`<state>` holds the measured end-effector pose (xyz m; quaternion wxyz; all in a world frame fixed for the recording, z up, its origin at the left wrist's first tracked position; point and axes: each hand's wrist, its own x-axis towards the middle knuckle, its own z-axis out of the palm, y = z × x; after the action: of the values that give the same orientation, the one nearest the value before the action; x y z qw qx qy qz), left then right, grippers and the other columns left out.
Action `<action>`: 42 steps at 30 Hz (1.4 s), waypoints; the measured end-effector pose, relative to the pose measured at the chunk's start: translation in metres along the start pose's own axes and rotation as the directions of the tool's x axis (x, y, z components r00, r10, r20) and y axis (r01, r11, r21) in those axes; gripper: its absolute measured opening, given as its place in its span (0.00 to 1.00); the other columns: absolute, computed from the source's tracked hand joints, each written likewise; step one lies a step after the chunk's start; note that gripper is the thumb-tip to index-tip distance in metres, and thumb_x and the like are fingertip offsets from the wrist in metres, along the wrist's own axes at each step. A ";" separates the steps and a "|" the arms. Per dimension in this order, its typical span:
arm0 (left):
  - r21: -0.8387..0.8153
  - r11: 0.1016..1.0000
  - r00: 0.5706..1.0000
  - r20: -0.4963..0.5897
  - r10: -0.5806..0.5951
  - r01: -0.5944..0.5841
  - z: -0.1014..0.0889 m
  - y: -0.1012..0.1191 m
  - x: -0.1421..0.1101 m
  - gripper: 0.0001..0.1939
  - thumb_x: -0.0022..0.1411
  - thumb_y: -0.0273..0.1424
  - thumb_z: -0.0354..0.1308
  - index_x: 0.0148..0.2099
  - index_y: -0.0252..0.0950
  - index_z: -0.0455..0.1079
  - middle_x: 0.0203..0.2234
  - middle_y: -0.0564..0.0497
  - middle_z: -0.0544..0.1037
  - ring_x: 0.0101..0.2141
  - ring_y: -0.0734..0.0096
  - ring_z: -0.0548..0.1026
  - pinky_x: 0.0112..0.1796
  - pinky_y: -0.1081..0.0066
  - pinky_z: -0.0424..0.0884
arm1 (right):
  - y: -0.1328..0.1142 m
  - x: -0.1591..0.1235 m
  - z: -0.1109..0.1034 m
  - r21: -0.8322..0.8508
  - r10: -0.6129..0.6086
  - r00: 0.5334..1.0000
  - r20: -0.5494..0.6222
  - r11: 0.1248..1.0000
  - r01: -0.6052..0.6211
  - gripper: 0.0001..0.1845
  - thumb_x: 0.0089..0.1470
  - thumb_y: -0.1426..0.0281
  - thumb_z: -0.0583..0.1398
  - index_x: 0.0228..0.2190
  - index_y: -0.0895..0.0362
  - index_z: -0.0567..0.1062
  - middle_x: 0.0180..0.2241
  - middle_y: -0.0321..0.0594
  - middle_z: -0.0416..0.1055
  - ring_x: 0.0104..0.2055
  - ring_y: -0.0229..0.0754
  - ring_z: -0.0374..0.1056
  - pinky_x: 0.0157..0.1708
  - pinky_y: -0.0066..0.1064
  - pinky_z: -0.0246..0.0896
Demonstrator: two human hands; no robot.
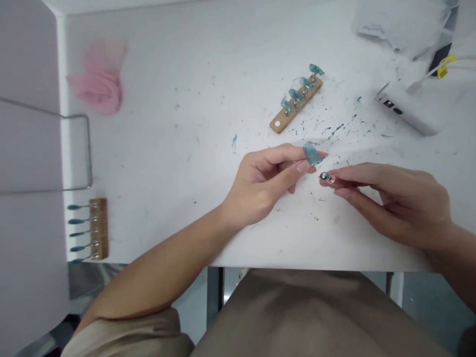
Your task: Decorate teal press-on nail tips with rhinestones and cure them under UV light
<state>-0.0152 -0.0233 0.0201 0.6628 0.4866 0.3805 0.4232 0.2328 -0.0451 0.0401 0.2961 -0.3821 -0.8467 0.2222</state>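
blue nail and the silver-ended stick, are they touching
Apart. The head view shows a narrow gap of white table between the blue nail in the left hand and the silver-ended stick in the right hand.

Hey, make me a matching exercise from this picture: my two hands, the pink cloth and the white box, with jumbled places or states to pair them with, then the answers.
Column one:
1. left hand
2. right hand
3. pink cloth
4. white box

Column two:
A. right side of the tabletop
B. pinching a teal piece
C. tabletop's far left area
D. holding a small shiny-ended item

Pairs: 1-B, 2-D, 3-C, 4-A
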 end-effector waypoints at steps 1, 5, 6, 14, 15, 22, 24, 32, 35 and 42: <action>-0.001 1.000 1.000 0.001 0.001 -0.001 0.000 0.000 0.000 0.07 0.71 0.41 0.72 0.47 0.47 0.89 0.46 0.49 0.90 0.39 0.67 0.84 0.29 0.70 0.75 | 0.000 0.000 0.000 -0.002 0.003 1.000 0.000 1.000 -0.003 0.09 0.75 0.71 0.61 0.54 0.51 0.76 0.49 0.30 0.81 0.42 0.28 0.81 0.43 0.19 0.78; -0.009 1.000 1.000 -0.003 0.000 0.000 -0.001 -0.001 0.002 0.08 0.70 0.41 0.73 0.46 0.46 0.89 0.42 0.48 0.90 0.38 0.66 0.84 0.29 0.70 0.75 | 0.002 -0.005 0.004 0.056 0.100 0.994 -0.038 0.994 -0.098 0.12 0.74 0.72 0.62 0.56 0.51 0.77 0.50 0.31 0.81 0.49 0.32 0.82 0.49 0.21 0.82; -0.015 1.000 1.000 -0.004 0.001 -0.002 -0.002 -0.002 0.002 0.07 0.70 0.40 0.73 0.46 0.46 0.89 0.41 0.48 0.90 0.38 0.66 0.84 0.29 0.70 0.75 | 0.002 -0.006 0.005 0.089 0.132 0.990 -0.051 0.988 -0.127 0.13 0.73 0.73 0.63 0.56 0.51 0.78 0.51 0.31 0.81 0.51 0.33 0.82 0.51 0.22 0.82; 0.019 1.000 0.996 -0.093 0.013 -0.011 -0.002 -0.006 0.002 0.07 0.66 0.41 0.76 0.43 0.45 0.89 0.32 0.51 0.85 0.26 0.78 0.71 0.27 0.73 0.73 | -0.001 -0.001 0.002 -0.094 0.229 0.967 -0.110 0.966 -0.240 0.06 0.71 0.65 0.67 0.45 0.53 0.83 0.43 0.31 0.82 0.38 0.31 0.80 0.37 0.22 0.78; 0.032 0.999 0.993 -0.114 0.018 -0.014 -0.002 -0.006 0.002 0.08 0.65 0.41 0.77 0.42 0.44 0.89 0.32 0.51 0.85 0.26 0.78 0.70 0.27 0.74 0.72 | 0.001 -0.001 0.002 -0.136 0.209 0.973 -0.097 0.966 -0.221 0.06 0.71 0.65 0.66 0.44 0.53 0.83 0.42 0.31 0.81 0.36 0.30 0.78 0.35 0.23 0.75; 0.108 0.993 0.991 -0.120 0.055 -0.042 -0.002 -0.006 0.002 0.06 0.64 0.39 0.78 0.41 0.45 0.89 0.35 0.50 0.87 0.26 0.77 0.72 0.25 0.71 0.70 | 0.013 -0.004 0.011 -0.205 -0.037 0.999 0.029 0.978 0.043 0.04 0.72 0.70 0.65 0.44 0.54 0.83 0.42 0.35 0.78 0.41 0.30 0.75 0.39 0.25 0.70; 0.098 0.994 0.990 -0.126 0.056 -0.044 -0.002 -0.006 0.003 0.07 0.63 0.40 0.79 0.41 0.46 0.89 0.33 0.51 0.86 0.25 0.78 0.71 0.25 0.71 0.71 | 0.016 -0.005 0.014 -0.201 -0.070 0.996 0.050 0.976 0.079 0.05 0.72 0.70 0.65 0.43 0.54 0.83 0.42 0.36 0.78 0.42 0.32 0.74 0.42 0.27 0.71; 0.130 0.991 0.993 -0.114 0.044 -0.029 -0.004 -0.009 0.003 0.12 0.63 0.45 0.78 0.41 0.44 0.88 0.31 0.51 0.85 0.25 0.77 0.72 0.25 0.72 0.74 | 0.024 -0.006 0.016 -0.182 -0.118 0.988 0.098 0.974 0.134 0.03 0.71 0.71 0.65 0.44 0.55 0.81 0.43 0.39 0.76 0.44 0.36 0.69 0.47 0.32 0.69; 0.151 0.988 0.993 -0.106 0.057 -0.041 -0.004 -0.009 0.002 0.12 0.64 0.46 0.77 0.41 0.44 0.87 0.32 0.50 0.85 0.26 0.76 0.74 0.25 0.72 0.76 | 0.024 -0.006 0.016 -0.197 -0.149 0.983 0.106 0.966 0.167 0.03 0.72 0.71 0.65 0.43 0.58 0.80 0.43 0.40 0.76 0.43 0.37 0.69 0.46 0.33 0.69; 0.132 0.990 0.994 -0.091 0.063 -0.051 -0.003 -0.007 0.002 0.09 0.65 0.43 0.77 0.42 0.45 0.88 0.31 0.51 0.85 0.28 0.76 0.74 0.26 0.73 0.75 | 0.020 -0.004 0.004 -0.321 -0.174 0.984 0.033 0.931 0.175 0.23 0.70 0.73 0.65 0.63 0.58 0.72 0.45 0.39 0.78 0.46 0.38 0.73 0.49 0.35 0.72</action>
<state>-0.0162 -0.0216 0.0124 0.5989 0.5185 0.4240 0.4390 0.2431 -0.0366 0.0239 0.2464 -0.3482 -0.9028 0.0544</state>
